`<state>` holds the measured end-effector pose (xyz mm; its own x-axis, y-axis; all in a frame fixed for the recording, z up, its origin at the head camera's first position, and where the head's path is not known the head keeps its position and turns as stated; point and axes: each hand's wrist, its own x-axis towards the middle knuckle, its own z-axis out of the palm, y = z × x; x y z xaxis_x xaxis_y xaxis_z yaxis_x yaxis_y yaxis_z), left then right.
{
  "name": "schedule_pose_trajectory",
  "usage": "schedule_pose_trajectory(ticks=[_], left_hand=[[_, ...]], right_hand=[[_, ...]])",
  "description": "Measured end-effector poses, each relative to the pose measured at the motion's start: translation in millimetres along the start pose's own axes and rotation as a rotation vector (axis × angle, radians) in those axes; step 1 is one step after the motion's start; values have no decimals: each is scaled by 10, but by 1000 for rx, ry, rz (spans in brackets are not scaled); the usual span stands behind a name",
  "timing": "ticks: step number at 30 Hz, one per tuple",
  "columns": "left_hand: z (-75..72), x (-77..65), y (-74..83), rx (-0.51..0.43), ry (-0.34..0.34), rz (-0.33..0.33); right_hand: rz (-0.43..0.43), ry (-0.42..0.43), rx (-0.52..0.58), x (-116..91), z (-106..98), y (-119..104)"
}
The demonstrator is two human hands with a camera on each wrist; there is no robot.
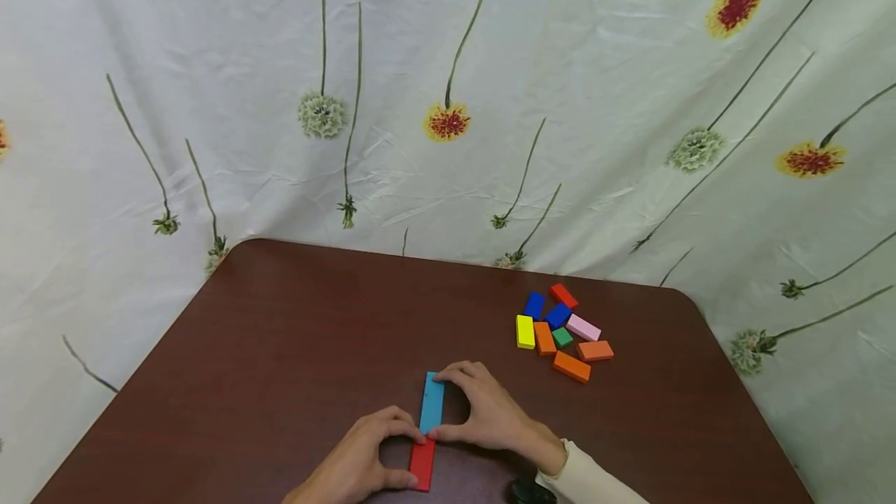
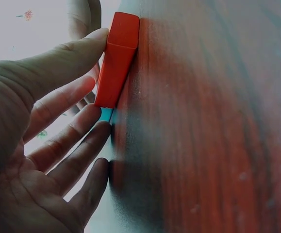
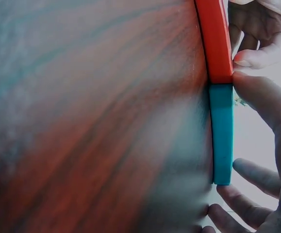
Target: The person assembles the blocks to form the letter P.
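Note:
A red block (image 1: 421, 465) and a light blue block (image 1: 432, 404) lie end to end in a line on the dark brown table, near its front edge. With thumb at the near end and fingertips at the far end, my left hand (image 1: 360, 453) grips the red block lengthwise. My right hand (image 1: 493, 414) spans the light blue block the same way, its thumb right at the joint between the two. Seen from the right wrist, the red block (image 3: 215, 43) meets the blue block (image 3: 222, 136) end to end. In the left wrist view the red block (image 2: 116, 68) hides most of the blue one.
Loose blocks are clustered at the back right: yellow (image 1: 525, 331), green (image 1: 562, 337), pink (image 1: 584, 327), several orange (image 1: 572, 366), two dark blue (image 1: 535, 304) and one red (image 1: 564, 295). A flowered white cloth (image 1: 392, 99) hangs behind the table.

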<state>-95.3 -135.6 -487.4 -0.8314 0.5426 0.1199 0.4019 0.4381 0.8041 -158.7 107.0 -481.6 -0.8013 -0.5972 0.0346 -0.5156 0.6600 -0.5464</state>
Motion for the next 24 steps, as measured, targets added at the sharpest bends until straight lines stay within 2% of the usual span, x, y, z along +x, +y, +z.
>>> schedule_pose_trajectory(ticks=[10, 16, 24], left_hand=[[14, 15, -11, 38, 13, 34], [14, 15, -24, 9, -6, 22], [12, 7, -40, 28, 2, 19]], right_hand=[[-37, -2, -25, 9, 8, -5], [-8, -4, -49, 30, 35, -35], [1, 11, -66, 52, 51, -61]])
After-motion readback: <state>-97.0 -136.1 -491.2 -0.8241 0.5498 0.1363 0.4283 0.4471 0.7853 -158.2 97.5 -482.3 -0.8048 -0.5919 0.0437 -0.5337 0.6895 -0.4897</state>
